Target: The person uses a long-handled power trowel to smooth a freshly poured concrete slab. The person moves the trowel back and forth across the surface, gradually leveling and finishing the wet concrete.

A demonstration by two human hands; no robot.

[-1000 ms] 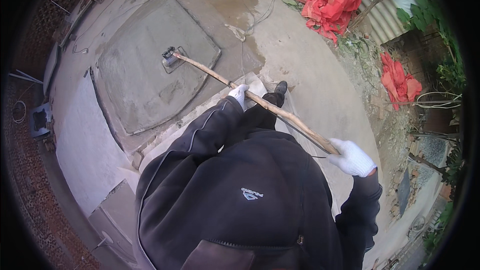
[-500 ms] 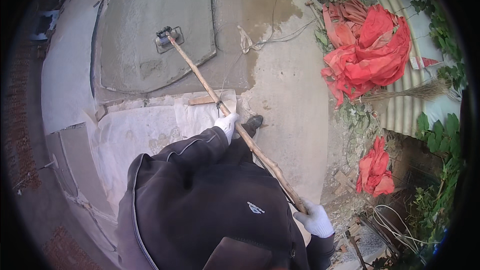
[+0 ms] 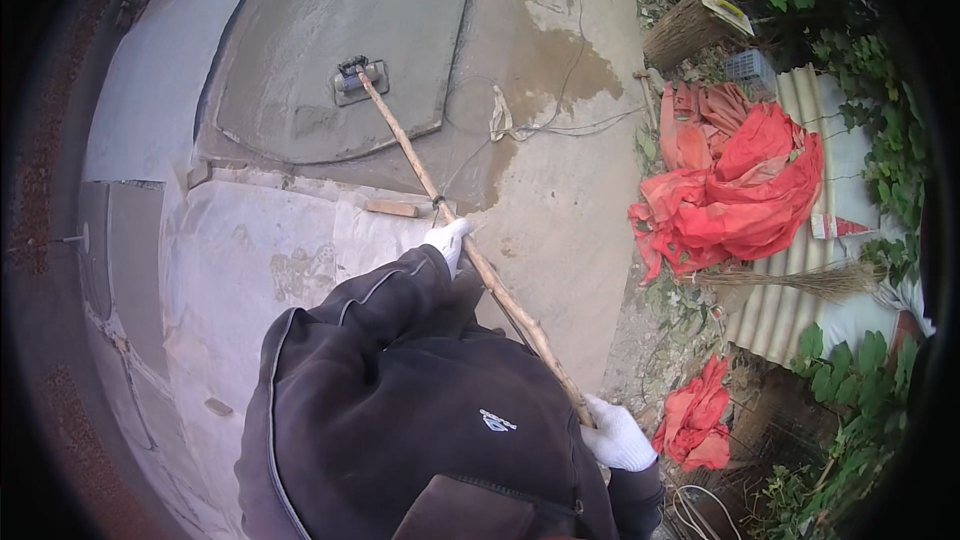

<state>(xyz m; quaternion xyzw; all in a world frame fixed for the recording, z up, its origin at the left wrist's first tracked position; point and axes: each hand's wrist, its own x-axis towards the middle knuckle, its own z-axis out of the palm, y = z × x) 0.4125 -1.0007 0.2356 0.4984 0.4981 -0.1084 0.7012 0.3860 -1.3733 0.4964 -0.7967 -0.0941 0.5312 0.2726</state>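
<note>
A long wooden pole [image 3: 405, 144] slants across my front, from lower right to upper left. My left hand [image 3: 448, 242], in a white glove, is closed around its middle. At the pole's near end, beside my body, my white-gloved right hand [image 3: 620, 436] grips it. The far end joins a small motor unit [image 3: 350, 83] on a flat metal plate, which rests on a grey wet concrete slab [image 3: 300, 60]. A dark cord is tied to the pole just beyond my left hand and also runs along its lower half.
White sheeting [image 3: 270, 230] and a wood block [image 3: 393, 208] lie before the slab. A cable and pale cloth [image 3: 500, 115] lie right of it. Farther right are crumpled red sheeting [image 3: 750, 190], a twig broom [image 3: 810, 282], corrugated panels [image 3: 780, 305], logs [image 3: 685, 30] and leafy plants.
My view has turned, so the red sheeting and the slab sit differently in it. Both hands keep their grip on the pole. The metal plate stays on the slab's near part.
</note>
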